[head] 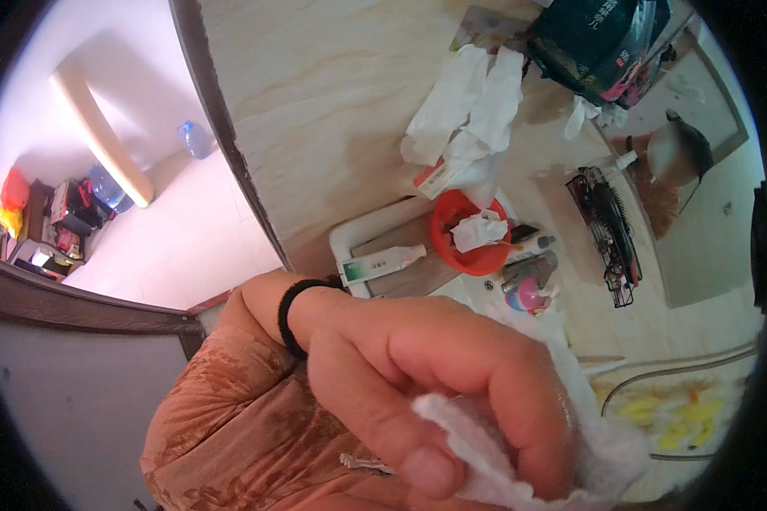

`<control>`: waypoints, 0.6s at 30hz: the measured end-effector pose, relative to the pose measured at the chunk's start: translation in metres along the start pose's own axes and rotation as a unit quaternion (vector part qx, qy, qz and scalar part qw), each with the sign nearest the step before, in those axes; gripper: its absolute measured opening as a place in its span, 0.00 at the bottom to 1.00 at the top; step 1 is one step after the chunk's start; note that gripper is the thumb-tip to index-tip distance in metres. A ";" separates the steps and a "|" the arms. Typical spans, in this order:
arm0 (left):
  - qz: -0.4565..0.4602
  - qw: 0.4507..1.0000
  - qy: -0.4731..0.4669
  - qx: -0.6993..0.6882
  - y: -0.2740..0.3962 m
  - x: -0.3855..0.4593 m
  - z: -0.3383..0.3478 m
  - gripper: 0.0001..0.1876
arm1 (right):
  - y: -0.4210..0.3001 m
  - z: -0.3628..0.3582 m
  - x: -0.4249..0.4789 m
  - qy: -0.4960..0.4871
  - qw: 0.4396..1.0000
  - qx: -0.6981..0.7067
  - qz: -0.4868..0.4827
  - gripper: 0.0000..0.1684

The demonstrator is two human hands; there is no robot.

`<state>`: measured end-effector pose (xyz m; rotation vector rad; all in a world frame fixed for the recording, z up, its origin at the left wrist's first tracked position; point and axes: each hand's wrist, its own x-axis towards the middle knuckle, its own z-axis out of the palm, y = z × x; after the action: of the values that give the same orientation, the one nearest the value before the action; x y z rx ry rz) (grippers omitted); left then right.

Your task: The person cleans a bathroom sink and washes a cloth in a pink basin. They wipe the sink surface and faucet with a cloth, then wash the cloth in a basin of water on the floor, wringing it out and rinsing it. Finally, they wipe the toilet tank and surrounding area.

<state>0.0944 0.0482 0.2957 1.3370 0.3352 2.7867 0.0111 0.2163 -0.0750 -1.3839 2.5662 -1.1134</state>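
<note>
My left hand (441, 370) comes in from the left, with a black hair tie (289, 316) around its wrist. Between its thumb and bent fingers it grips a thin white tissue or cloth (473, 441), which trails out to the right. My right hand is out of view; a strip of skin at the bottom edge is too cut off to identify. Beyond the left hand stands a red plastic container (444, 233) with a crumpled white tissue (480, 231) in it. A white and green toothpaste tube (383, 263) lies left of it, on a white rail (342, 239).
A pink-labelled bottle (525, 294) stands behind my fingers. White sheets (460, 108) hang on the tiled wall below a dark green package (597, 48). A black wire rack (604, 230) holds combs beside a mirror (697, 255) reflecting a person. A doorway opens onto a pale floor (166, 249).
</note>
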 end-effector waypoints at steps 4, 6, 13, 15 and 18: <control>0.295 0.946 -0.098 0.094 -0.049 0.042 -0.027 0.11 | -0.001 0.001 0.001 -0.005 1.000 0.003 -0.001 0.25; 0.284 0.946 -0.120 0.102 -0.044 0.039 -0.028 0.11 | -0.002 0.002 0.001 -0.008 1.000 0.004 -0.003 0.25; 0.256 0.943 -0.160 0.142 -0.031 0.027 -0.030 0.14 | -0.003 0.000 0.001 -0.017 1.000 0.010 -0.010 0.25; 0.252 0.941 -0.168 0.152 -0.028 0.025 -0.032 0.15 | -0.002 0.000 0.003 -0.019 1.000 0.013 -0.013 0.25; 0.247 0.938 -0.182 0.162 -0.021 0.022 -0.036 0.16 | -0.003 0.001 0.005 -0.021 1.000 0.016 -0.017 0.25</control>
<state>0.0518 0.0652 0.2862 2.2558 0.5171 2.8353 0.0108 0.2108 -0.0723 -1.4323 2.4959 -1.1122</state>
